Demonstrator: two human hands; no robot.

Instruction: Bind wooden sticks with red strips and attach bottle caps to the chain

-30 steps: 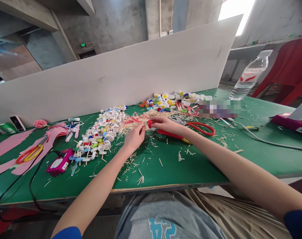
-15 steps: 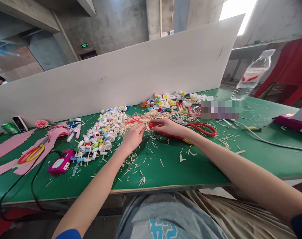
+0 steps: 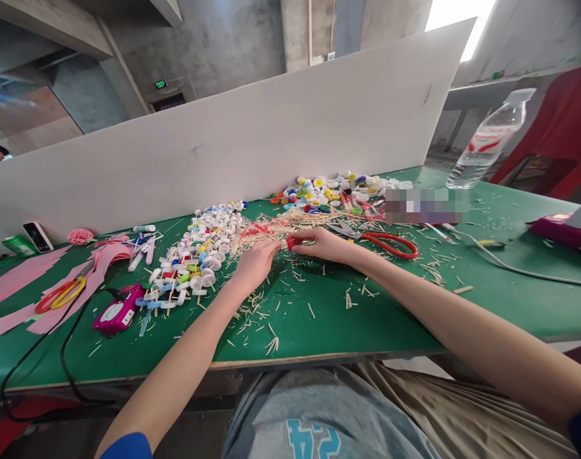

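Note:
My right hand point(image 3: 321, 244) is curled round a small red bottle cap point(image 3: 290, 243), pinched at its fingertips just above the green table point(image 3: 395, 312). My left hand point(image 3: 254, 264) lies close beside it, fingers bunched at the edge of a heap of thin wooden sticks point(image 3: 266, 231); what they pinch is too small to make out. The two hands almost touch. Red-handled scissors point(image 3: 383, 241) lie just right of my right hand.
A pile of white and coloured caps on sticks point(image 3: 199, 258) lies left of my hands, loose coloured caps point(image 3: 328, 191) behind. A pink glue gun point(image 3: 115, 313), orange scissors point(image 3: 55, 294), pink paper point(image 3: 27, 274), a water bottle point(image 3: 486, 140) and a white board point(image 3: 223, 146) surround them.
My right hand has drawn slightly left and up with the red cap, uncovering more of the red scissors. My left hand has barely shifted.

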